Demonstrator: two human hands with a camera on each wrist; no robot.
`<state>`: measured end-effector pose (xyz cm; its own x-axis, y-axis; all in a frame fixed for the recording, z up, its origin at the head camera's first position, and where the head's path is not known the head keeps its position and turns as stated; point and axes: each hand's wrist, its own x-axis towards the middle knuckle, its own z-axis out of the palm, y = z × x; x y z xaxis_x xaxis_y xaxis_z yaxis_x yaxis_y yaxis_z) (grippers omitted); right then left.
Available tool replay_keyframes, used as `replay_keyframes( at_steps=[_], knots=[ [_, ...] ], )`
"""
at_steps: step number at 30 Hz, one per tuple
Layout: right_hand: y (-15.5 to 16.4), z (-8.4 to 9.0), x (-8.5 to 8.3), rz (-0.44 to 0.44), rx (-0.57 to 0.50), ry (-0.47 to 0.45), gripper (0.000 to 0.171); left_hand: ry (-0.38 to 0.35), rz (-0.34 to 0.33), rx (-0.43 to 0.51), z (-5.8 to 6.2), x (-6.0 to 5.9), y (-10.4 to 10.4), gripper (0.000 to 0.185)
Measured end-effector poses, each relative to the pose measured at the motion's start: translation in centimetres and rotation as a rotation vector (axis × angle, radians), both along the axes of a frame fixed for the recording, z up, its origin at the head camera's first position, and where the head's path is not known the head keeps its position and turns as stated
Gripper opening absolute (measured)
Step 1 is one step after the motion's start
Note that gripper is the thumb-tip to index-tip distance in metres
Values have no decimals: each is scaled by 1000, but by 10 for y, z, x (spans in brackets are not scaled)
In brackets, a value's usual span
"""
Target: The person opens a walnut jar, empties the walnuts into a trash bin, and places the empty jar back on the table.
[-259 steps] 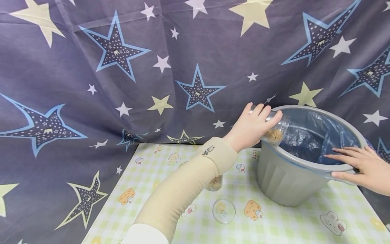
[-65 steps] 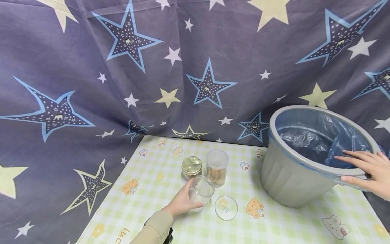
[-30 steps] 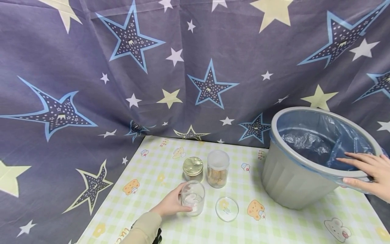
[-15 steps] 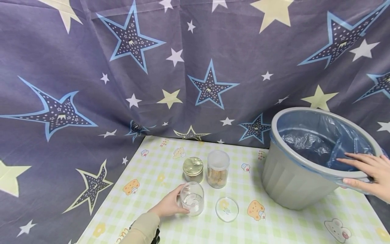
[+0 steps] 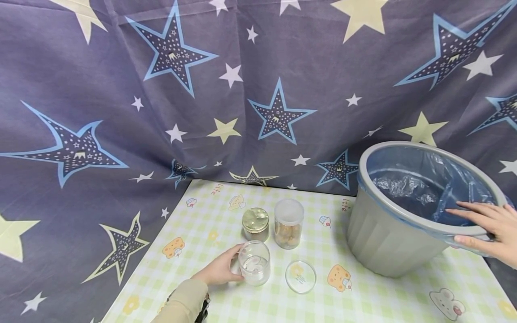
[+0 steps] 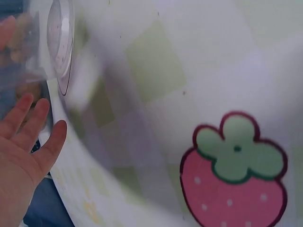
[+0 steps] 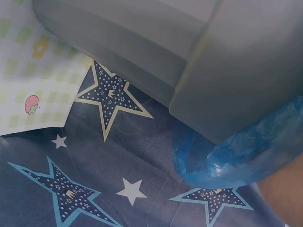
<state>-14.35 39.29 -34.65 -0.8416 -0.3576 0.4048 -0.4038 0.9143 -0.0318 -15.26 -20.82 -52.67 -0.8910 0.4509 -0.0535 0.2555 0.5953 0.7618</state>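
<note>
An uncovered clear jar (image 5: 254, 264) stands upright on the checked tablecloth. My left hand (image 5: 220, 268) is at its left side, fingers loosely extended and thumb apart from them; in the left wrist view the left hand (image 6: 28, 142) shows spread fingers below a blurred clear container (image 6: 19, 61). Behind the jar are a gold-lidded jar (image 5: 256, 222) and a taller clear jar (image 5: 288, 231) with brown pieces inside. A clear round lid (image 5: 300, 277) lies to the right. My right hand (image 5: 492, 229) rests on the grey bin's rim (image 5: 408, 217), its fingers straight over the opening.
Blue plastic film (image 5: 408, 186) lines the bin and folds over its rim, bulging out in the right wrist view as a blue bag edge (image 7: 246, 156). A star-patterned cloth (image 5: 181, 89) hangs behind the table. The tablecloth (image 5: 202, 215) ends at the left against that cloth.
Earlier the left hand tipped a jar with brown contents over the bin. The clear jar then came to the table at the left, and the left hand has eased off it leftward. Right hand stays.
</note>
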Motion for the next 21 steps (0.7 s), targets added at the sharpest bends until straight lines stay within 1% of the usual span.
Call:
replay_keyframes(
  at_steps=[3, 7, 11, 13, 16, 19, 21],
  knots=[
    [-2, 1, 1, 0, 2, -1, 74, 3, 26, -40, 4, -1, -3, 77],
    [-4, 2, 1, -6, 10, -9, 74, 43, 92, -81, 4, -5, -6, 63],
    [-4, 2, 2, -11, 10, -10, 74, 81, 148, -58, 4, -15, -9, 54],
    [-3, 1, 2, -12, 7, -7, 75, 87, 177, -54, 6, -20, -9, 52],
    [-2, 0, 2, -5, 4, -7, 75, 75, 233, -59, 9, -27, -8, 52],
    [-2, 0, 1, 0, -4, 1, 75, 63, 281, -62, 12, -35, -5, 56],
    [-1, -1, 1, 4, -11, 8, 74, 69, 294, -44, 12, -42, -5, 62]
  ],
)
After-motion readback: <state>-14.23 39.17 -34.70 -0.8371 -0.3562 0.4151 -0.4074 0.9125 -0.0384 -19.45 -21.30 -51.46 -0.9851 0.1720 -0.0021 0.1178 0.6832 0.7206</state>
